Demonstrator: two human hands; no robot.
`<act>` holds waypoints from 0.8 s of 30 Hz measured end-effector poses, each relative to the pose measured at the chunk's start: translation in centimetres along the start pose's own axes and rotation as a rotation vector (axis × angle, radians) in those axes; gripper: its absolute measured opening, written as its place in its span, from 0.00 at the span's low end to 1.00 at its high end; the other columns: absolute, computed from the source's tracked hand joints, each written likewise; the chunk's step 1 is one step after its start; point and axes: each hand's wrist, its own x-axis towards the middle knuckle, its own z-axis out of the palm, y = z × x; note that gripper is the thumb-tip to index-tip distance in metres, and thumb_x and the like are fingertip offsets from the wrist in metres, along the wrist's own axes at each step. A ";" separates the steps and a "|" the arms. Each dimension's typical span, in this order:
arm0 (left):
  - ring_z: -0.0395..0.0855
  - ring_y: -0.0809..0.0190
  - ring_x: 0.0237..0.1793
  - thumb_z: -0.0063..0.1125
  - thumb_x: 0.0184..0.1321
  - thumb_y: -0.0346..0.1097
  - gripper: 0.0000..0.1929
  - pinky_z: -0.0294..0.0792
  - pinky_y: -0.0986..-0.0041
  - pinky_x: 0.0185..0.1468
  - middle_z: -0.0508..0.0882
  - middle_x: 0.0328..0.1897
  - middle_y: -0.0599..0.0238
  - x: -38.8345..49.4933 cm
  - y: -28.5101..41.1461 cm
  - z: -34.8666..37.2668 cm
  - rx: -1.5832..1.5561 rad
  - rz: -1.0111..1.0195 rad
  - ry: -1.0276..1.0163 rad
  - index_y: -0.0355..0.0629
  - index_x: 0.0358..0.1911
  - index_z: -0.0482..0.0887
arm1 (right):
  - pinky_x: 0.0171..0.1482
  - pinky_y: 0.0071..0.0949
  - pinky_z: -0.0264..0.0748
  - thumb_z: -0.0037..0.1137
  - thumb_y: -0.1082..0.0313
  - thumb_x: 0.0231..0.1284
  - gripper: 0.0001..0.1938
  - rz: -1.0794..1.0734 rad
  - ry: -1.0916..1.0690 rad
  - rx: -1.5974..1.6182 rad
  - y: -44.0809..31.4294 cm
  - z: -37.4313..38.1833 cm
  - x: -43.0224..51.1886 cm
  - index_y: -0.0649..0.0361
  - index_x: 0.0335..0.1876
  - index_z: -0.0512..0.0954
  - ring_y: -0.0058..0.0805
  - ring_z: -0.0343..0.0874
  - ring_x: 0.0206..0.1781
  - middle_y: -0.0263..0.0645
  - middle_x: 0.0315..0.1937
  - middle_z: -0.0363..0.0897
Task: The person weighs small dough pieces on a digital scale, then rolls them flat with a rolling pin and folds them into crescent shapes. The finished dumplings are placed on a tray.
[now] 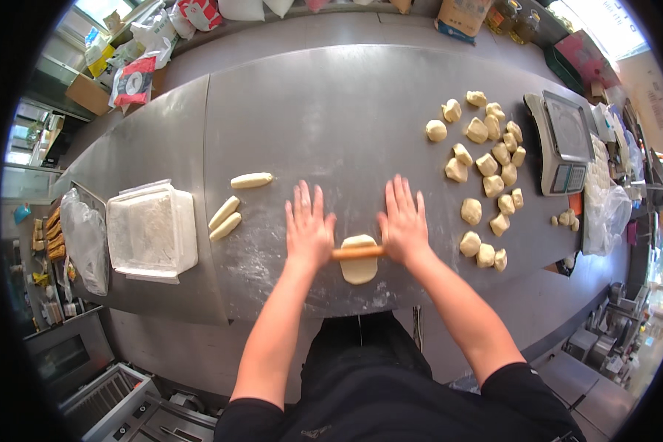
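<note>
A wooden rolling pin lies across a flattened oval of dough on the steel worktable. Its left end is under the palm of my left hand, its right end under the palm of my right hand. Both hands are flat with the fingers stretched forward, pressing on the pin rather than gripping it. Three rolled dough pieces, one of them at the back, lie to the left of my left hand. Many rough dough lumps are spread to the right of my right hand.
A white plastic tub of flour stands at the left, with a clear plastic bag beyond it. Digital scales stand at the right, near small dough bits. Dusted flour marks the steel table before me.
</note>
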 end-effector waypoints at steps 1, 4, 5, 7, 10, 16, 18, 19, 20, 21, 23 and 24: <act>0.50 0.37 1.02 0.58 0.89 0.52 0.42 0.47 0.37 1.00 0.51 1.04 0.37 0.5 -0.4 0.7 0.031 -0.004 0.014 0.36 0.95 0.62 | 0.99 0.64 0.44 0.55 0.54 0.90 0.40 0.008 0.004 -0.031 0.4 0.6 0.5 0.66 0.97 0.60 0.51 0.51 1.03 0.53 1.01 0.55; 0.54 0.35 1.01 0.65 0.83 0.53 0.44 0.52 0.33 0.98 0.56 1.03 0.35 -3.4 -0.8 2.5 -0.031 0.005 -0.198 0.36 0.94 0.66 | 0.98 0.62 0.47 0.57 0.52 0.88 0.41 -0.016 -0.148 0.038 0.5 1.5 -3.4 0.65 0.96 0.63 0.50 0.53 1.02 0.52 1.00 0.57; 0.56 0.34 1.00 0.68 0.81 0.54 0.45 0.54 0.32 0.96 0.59 1.02 0.35 -7.7 -0.3 2.4 0.014 0.008 -0.310 0.36 0.93 0.68 | 0.98 0.61 0.48 0.58 0.51 0.87 0.41 -0.030 -0.244 0.009 -0.2 1.3 -7.1 0.65 0.95 0.65 0.50 0.55 1.01 0.51 0.99 0.60; 0.60 0.32 0.99 0.73 0.75 0.56 0.46 0.59 0.32 0.94 0.64 1.00 0.35 -13.4 -0.6 3.0 -0.066 0.054 -0.211 0.37 0.90 0.74 | 0.96 0.60 0.53 0.64 0.54 0.84 0.38 -0.137 -0.023 0.054 -1.0 1.6 -13.4 0.64 0.92 0.71 0.52 0.62 0.98 0.50 0.96 0.67; 0.69 0.37 0.95 0.73 0.77 0.48 0.36 0.64 0.40 0.93 0.73 0.96 0.42 -17.9 -2.2 3.3 -0.160 0.146 -0.160 0.41 0.83 0.81 | 0.95 0.58 0.56 0.72 0.62 0.76 0.36 -0.041 -0.240 0.074 -0.7 2.5 -18.6 0.59 0.88 0.77 0.49 0.67 0.96 0.47 0.93 0.72; 0.77 0.39 0.91 0.71 0.81 0.46 0.28 0.65 0.43 0.93 0.79 0.92 0.44 -16.2 -2.2 1.1 -0.073 0.277 0.097 0.42 0.78 0.86 | 0.95 0.60 0.55 0.70 0.60 0.77 0.35 -0.113 0.002 0.022 -1.4 1.3 -16.1 0.57 0.87 0.77 0.45 0.65 0.97 0.44 0.93 0.72; 0.72 0.36 0.93 0.71 0.80 0.50 0.33 0.63 0.40 0.93 0.75 0.94 0.39 -13.5 -1.2 1.4 -0.086 0.127 -0.054 0.40 0.82 0.83 | 0.95 0.61 0.53 0.69 0.55 0.79 0.36 0.018 -0.078 0.036 -2.0 0.7 -13.3 0.59 0.88 0.76 0.47 0.65 0.97 0.46 0.93 0.72; 0.69 0.34 0.94 0.71 0.80 0.52 0.36 0.62 0.39 0.94 0.73 0.95 0.37 -11.9 -0.5 2.0 -0.081 0.084 -0.081 0.39 0.83 0.81 | 0.96 0.62 0.52 0.68 0.53 0.79 0.37 0.038 -0.045 0.031 -2.1 0.8 -11.5 0.60 0.88 0.76 0.48 0.64 0.97 0.47 0.93 0.71; 0.65 0.32 0.96 0.71 0.79 0.54 0.40 0.59 0.37 0.95 0.69 0.97 0.35 -9.1 -0.9 2.7 -0.094 0.111 -0.028 0.37 0.86 0.77 | 0.96 0.64 0.51 0.68 0.50 0.80 0.40 0.034 -0.036 0.031 -1.3 1.4 -8.6 0.62 0.90 0.73 0.49 0.63 0.98 0.49 0.94 0.69; 0.61 0.31 0.97 0.71 0.79 0.56 0.44 0.56 0.36 0.96 0.66 0.98 0.33 -6.1 -1.3 3.5 -0.073 0.139 -0.019 0.36 0.89 0.74 | 0.96 0.65 0.50 0.67 0.47 0.81 0.43 -0.024 0.054 0.043 -0.6 2.0 -6.0 0.64 0.92 0.70 0.50 0.61 0.99 0.51 0.95 0.67; 0.57 0.32 0.99 0.69 0.80 0.55 0.44 0.56 0.33 0.96 0.62 1.00 0.35 0.5 -2.5 5.3 -0.022 0.125 0.061 0.34 0.90 0.71 | 0.97 0.66 0.48 0.65 0.47 0.82 0.43 0.008 0.025 -0.086 1.7 4.1 0.2 0.65 0.94 0.68 0.49 0.60 0.99 0.53 0.96 0.65; 0.58 0.32 0.99 0.69 0.81 0.55 0.44 0.56 0.33 0.96 0.63 1.00 0.34 2.0 -2.6 5.3 -0.054 0.078 0.007 0.34 0.90 0.71 | 0.97 0.67 0.48 0.65 0.47 0.82 0.43 0.046 -0.017 -0.069 2.1 4.5 1.3 0.65 0.94 0.67 0.49 0.59 0.99 0.52 0.96 0.65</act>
